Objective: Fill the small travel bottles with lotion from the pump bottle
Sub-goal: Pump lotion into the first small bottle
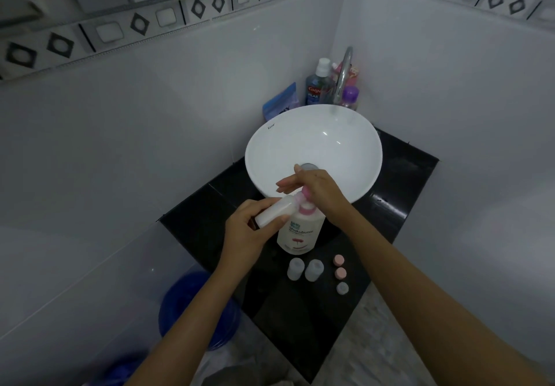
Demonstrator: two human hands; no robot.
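Both my bare forearms reach forward from the bottom of the view, converging toward the middle. My left hand is curled, fingers and thumb wrapped in a grip, knuckles up and wrist bent slightly inward. My right hand sits just beyond and above it, palm down and pressing, fingers held straight and close together, pointing left.

My two arms are bare all the way up. No sleeves show on them. My left grip and my right grip are bare too, with short nails.
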